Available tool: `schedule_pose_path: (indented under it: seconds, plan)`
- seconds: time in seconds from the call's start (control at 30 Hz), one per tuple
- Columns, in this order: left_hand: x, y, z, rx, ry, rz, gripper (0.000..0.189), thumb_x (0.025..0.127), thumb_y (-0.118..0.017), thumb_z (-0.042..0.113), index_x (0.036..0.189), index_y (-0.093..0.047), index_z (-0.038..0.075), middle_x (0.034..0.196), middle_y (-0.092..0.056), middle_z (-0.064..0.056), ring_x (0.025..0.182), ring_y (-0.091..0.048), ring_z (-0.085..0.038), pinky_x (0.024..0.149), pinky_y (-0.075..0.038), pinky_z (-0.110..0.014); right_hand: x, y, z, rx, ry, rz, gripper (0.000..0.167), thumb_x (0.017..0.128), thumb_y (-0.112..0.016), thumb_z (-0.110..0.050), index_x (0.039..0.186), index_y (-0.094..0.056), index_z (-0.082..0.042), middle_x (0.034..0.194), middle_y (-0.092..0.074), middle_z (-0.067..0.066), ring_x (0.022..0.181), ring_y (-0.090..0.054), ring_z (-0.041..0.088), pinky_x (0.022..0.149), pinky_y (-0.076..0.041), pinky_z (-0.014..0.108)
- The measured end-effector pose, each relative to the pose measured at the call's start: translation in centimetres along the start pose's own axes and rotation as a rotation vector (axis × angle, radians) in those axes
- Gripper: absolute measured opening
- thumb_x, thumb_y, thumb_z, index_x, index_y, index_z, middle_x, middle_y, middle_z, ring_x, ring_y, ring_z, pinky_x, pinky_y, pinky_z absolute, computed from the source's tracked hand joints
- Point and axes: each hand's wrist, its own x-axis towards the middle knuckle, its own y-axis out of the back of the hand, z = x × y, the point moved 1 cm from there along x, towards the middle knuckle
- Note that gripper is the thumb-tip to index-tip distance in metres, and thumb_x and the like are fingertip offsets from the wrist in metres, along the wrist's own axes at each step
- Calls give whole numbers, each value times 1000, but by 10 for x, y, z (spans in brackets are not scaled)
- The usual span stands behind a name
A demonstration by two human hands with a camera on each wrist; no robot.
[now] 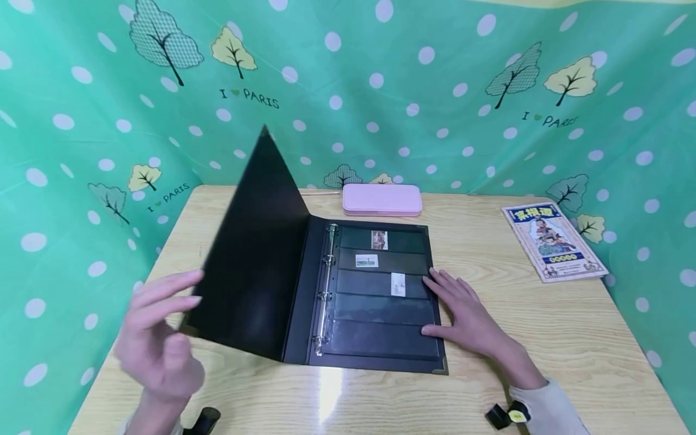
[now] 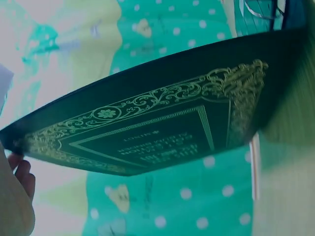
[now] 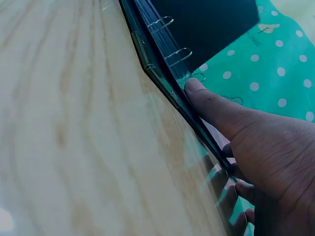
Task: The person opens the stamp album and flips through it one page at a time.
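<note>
A black ring-bound stamp album (image 1: 375,338) lies on the table with its front cover (image 1: 255,260) tilted up on the left. Three stamps show in the page's strips: a brown one (image 1: 379,240), a green-and-white one (image 1: 367,261) and a pale one (image 1: 398,284). At the cover's outer edge, my left hand (image 1: 160,338) has its fingers extended, fingertips right at the edge. Gold ornament covers the outside of the cover (image 2: 162,113) in the left wrist view. My right hand (image 1: 462,314) rests along the album's right edge, thumb (image 3: 211,105) lying over the rim, fingers spread.
Behind the album lies a pink case (image 1: 382,199), with a thin stick (image 1: 321,193) beside it. A booklet with an illustrated cover (image 1: 554,241) lies at the table's right. Green dotted cloth (image 1: 402,121) hangs around the wooden table (image 1: 489,241).
</note>
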Motion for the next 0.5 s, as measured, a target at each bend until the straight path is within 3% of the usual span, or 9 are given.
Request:
schedule_pose_path:
  seconds: [0.1,0.17,0.23,0.33,0.4,0.5]
  plan:
    - [4,16,2,135,91,160,30,93,-77,7,75,-63,-13,87,-80,-22,92,-82,-23,92,-60,-25,0,1,0,-1,-4,-3,104,92,-87,-57,173,-41,-11,180,-30,19,167,-22,46,132,-13,65]
    - [4,32,2,270,141,194,24,90,-72,2,75,-65,-14,87,-81,-21,92,-82,-20,90,-58,-21,0,1,0,-2,-7,-5,104,91,-87,-57,173,-41,-11,180,-30,19,167,-22,46,132,-13,66]
    - [4,54,0,471,166,179,19,88,-68,1,78,-70,-15,90,-82,-21,92,-81,-14,87,-55,-17,0,0,0,-4,-9,-7,104,91,-87,-58,173,-41,-12,180,-30,19,167,-22,46,132,-13,66]
    - [0,93,-3,818,222,97,25,89,-65,7,88,-78,-14,95,-83,-16,94,-74,1,88,-48,-14,0,0,1,-2,-11,-9,104,92,-87,-58,173,-41,-12,181,-30,18,168,-21,45,132,-13,66]
    - [-5,119,-5,1046,294,-8,29,93,-66,13,98,-83,-10,98,-84,-12,97,-64,11,92,-43,-12,0,0,1,0,-12,-9,104,92,-87,-58,173,-41,-13,181,-30,18,168,-21,45,132,-13,66]
    - [-14,151,-7,1249,468,-251,29,100,-69,17,113,-83,-5,106,-82,-17,103,-67,-7,96,-37,-15,0,0,1,3,-14,-8,104,91,-87,-59,173,-41,-12,181,-30,18,168,-22,45,132,-13,66]
